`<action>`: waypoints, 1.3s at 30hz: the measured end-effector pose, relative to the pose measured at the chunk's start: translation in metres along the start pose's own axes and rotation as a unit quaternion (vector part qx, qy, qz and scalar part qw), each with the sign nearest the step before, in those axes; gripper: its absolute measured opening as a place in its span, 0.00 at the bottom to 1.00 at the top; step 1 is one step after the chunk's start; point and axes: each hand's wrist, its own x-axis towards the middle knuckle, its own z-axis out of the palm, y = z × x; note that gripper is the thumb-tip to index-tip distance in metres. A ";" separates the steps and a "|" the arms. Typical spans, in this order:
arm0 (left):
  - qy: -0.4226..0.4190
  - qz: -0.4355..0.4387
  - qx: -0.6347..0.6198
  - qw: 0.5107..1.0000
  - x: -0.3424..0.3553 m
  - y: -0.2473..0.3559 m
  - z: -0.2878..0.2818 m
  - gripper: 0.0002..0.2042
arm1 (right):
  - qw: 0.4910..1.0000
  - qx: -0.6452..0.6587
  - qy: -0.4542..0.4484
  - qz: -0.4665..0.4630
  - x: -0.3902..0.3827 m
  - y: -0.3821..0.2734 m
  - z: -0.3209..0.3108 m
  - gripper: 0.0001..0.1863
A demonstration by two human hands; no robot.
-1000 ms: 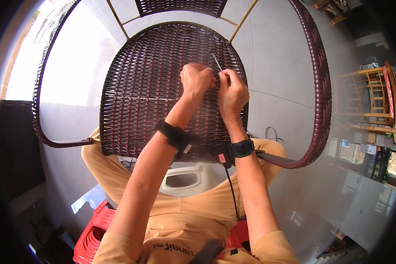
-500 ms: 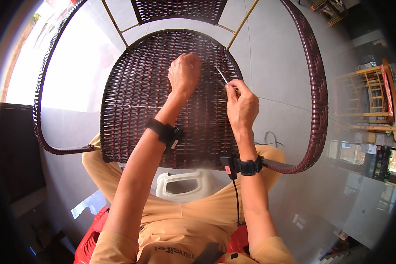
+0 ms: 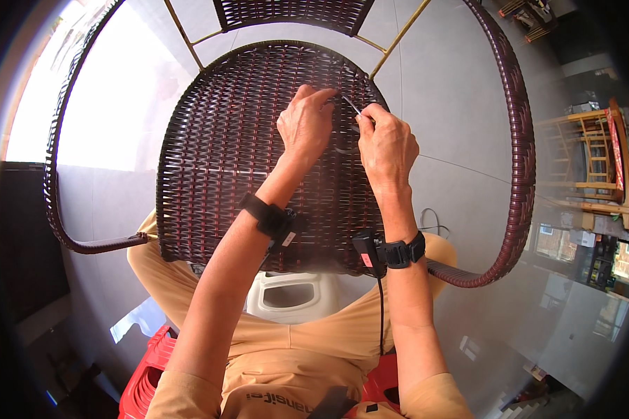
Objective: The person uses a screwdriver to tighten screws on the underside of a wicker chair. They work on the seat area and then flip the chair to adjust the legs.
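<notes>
Before me is a chair with a seat woven of dark brown and reddish wicker strands [image 3: 223, 160]. Over the seat's far right part, my right hand [image 3: 389, 146] is closed on a thin metal pick [image 3: 353, 106]; its handle is hidden in my fingers. The pick points up and left, toward my left hand [image 3: 306, 124]. That hand is over the weave, its fingers drawn together near the pick's tip; what they pinch, if anything, I cannot make out. A loose dark strand [image 3: 342, 149] curves out of the weave between my hands.
The wicker-wrapped right armrest [image 3: 523, 150] and left armrest [image 3: 57, 167] loop around the seat. Gold metal bars [image 3: 398, 38] join it to the woven backrest [image 3: 293, 14]. A white plastic stool [image 3: 286, 295] is under the near edge. Wooden frames [image 3: 597, 157] stand far right.
My left hand has moved right toward the pick, its fingers reaching out more. My right hand has turned slightly, and less of the pick shows. The chair has shifted a little in view.
</notes>
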 end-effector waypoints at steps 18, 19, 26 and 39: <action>0.010 0.005 -0.010 1.000 -0.004 0.004 0.000 0.12 | 0.998 -0.011 0.054 -0.011 -0.027 0.004 0.034 0.08; 0.010 0.005 -0.009 1.000 -0.005 0.004 0.000 0.12 | 0.997 0.007 0.078 -0.015 -0.028 0.006 0.036 0.08; 0.024 0.010 -0.014 1.000 -0.007 0.006 -0.001 0.13 | 0.985 0.091 0.143 -0.011 -0.027 0.015 0.042 0.07; 0.016 -0.036 -0.059 0.998 0.030 0.003 0.006 0.10 | 0.978 0.117 0.172 -0.026 -0.025 0.022 0.048 0.05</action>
